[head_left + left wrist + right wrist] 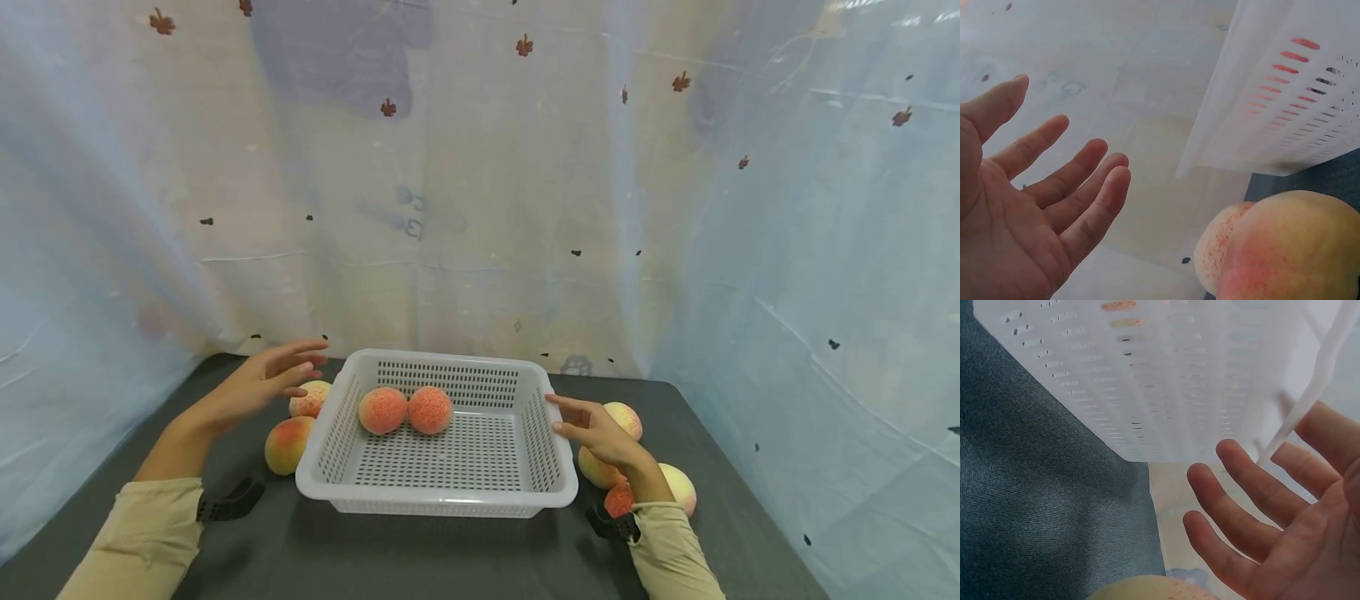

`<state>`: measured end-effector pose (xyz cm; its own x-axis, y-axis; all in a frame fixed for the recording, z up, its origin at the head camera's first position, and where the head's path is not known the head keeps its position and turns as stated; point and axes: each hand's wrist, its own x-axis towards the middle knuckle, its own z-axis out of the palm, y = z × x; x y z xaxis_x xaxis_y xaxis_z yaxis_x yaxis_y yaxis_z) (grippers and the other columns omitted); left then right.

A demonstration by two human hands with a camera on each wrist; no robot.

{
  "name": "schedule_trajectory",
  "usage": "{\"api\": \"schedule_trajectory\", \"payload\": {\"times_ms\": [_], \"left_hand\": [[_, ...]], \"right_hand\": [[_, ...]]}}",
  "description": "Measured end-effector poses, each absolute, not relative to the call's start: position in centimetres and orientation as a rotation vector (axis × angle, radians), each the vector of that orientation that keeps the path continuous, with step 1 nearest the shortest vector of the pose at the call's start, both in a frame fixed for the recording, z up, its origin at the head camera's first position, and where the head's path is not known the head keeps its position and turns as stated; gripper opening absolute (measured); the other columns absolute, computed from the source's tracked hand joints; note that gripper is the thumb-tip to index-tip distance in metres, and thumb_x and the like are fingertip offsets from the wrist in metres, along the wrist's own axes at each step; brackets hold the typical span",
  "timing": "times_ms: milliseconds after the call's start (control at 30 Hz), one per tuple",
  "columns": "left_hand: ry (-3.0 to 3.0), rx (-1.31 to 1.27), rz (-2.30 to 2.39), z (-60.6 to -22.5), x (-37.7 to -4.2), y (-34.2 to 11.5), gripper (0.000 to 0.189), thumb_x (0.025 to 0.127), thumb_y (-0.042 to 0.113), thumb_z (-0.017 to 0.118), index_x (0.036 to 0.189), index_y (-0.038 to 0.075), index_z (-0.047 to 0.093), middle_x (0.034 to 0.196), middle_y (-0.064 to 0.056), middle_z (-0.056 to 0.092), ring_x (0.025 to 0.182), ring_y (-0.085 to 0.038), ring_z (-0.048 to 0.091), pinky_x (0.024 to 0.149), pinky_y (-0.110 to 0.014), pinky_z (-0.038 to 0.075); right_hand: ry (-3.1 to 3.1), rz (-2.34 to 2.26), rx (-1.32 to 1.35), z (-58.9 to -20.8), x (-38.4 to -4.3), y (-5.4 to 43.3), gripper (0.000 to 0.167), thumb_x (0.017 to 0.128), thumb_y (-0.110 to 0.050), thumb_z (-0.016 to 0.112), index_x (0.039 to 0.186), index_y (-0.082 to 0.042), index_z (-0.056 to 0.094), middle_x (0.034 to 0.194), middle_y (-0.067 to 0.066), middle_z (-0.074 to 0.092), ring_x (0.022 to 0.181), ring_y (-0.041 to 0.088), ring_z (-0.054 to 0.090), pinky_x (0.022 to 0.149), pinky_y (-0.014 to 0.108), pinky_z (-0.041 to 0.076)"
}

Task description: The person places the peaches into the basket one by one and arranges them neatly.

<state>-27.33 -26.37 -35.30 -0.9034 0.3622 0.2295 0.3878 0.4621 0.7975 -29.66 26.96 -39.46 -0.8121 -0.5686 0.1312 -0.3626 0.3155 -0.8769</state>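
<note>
A white plastic basket (437,504) with slotted walls stands on the dark table, two pinkish-orange peaches (382,411) side by side in its left half. My left hand (258,387) hovers left of the basket, apart from it, fingers spread and palm bare in the left wrist view. Below that hand lie a yellow-red peach (287,446) and a speckled peach (309,400). My right hand (596,429) is at the basket's right rim, thumb and forefinger at the edge, the other fingers loosely extended outside the wall (1166,394). Whether it presses the rim is unclear.
Several more peaches (677,486) lie right of the basket, partly hidden by my right hand and forearm. Pale plastic sheeting (480,208) with leaf prints hangs behind and at both sides of the dark tabletop (420,558). A black strap (231,502) is on my left wrist.
</note>
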Motion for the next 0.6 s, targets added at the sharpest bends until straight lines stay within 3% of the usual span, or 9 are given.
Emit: {"api": "schedule_trajectory", "payload": {"times_ms": [100,233,400,433,500,600], "left_hand": [[-2.659,-0.645,-1.457,-35.7,-27.0,-26.9,0.050,0.108,0.031,0.048,0.156,0.019,0.038,0.154,-0.017,0.047,0.132,-0.024,0.057,0.098,-0.056,0.053],[-2.677,-0.600,-1.430,-36.4,-26.8,-27.5,0.052,0.108,0.036,0.048,0.156,0.018,0.038,0.154,-0.017,0.046,0.134,-0.033,0.052,0.097,-0.054,0.054],[-2.691,-0.582,-1.405,-37.2,-26.7,-28.2,0.052,0.108,0.035,0.047,0.156,0.017,0.037,0.155,-0.018,0.045,0.123,0.005,0.053,0.095,-0.049,0.056],[-2.694,-0.582,-1.397,-37.2,-26.7,-28.3,0.052,0.108,0.035,0.047,0.156,0.017,0.038,0.155,-0.018,0.045,0.123,0.007,0.052,0.095,-0.048,0.056],[-2.701,-0.590,-1.382,-37.3,-26.6,-28.5,0.052,0.108,0.033,0.047,0.156,0.014,0.037,0.155,-0.021,0.045,0.127,-0.004,0.056,0.094,-0.047,0.056],[-2.744,-0.576,-1.348,-37.4,-26.5,-28.8,0.055,0.108,0.034,0.047,0.156,0.011,0.036,0.155,-0.026,0.043,0.136,-0.035,0.052,0.094,-0.049,0.056]], "right_hand": [[2.394,-1.495,-0.848,-39.4,-29.7,27.0,0.062,0.103,-0.015,0.059,0.154,0.007,0.032,0.151,0.033,0.045,0.133,0.050,0.052,0.102,0.040,0.054],[2.391,-1.493,-0.850,-39.5,-29.7,27.0,0.061,0.103,-0.014,0.058,0.154,0.007,0.032,0.150,0.033,0.045,0.133,0.049,0.052,0.102,0.041,0.054],[2.380,-1.499,-0.857,-39.5,-29.7,27.0,0.062,0.103,-0.014,0.059,0.154,0.008,0.031,0.150,0.034,0.045,0.132,0.049,0.053,0.099,0.034,0.055],[2.376,-1.502,-0.858,-39.5,-29.6,27.0,0.062,0.103,-0.014,0.059,0.154,0.008,0.031,0.150,0.034,0.045,0.131,0.050,0.053,0.099,0.034,0.055],[2.375,-1.504,-0.857,-39.5,-29.6,27.0,0.062,0.103,-0.015,0.059,0.154,0.008,0.031,0.150,0.034,0.045,0.131,0.050,0.053,0.099,0.033,0.055],[2.377,-1.501,-0.859,-39.6,-29.6,27.0,0.062,0.103,-0.015,0.058,0.155,0.008,0.031,0.151,0.034,0.045,0.132,0.050,0.052,0.100,0.034,0.054]]}}
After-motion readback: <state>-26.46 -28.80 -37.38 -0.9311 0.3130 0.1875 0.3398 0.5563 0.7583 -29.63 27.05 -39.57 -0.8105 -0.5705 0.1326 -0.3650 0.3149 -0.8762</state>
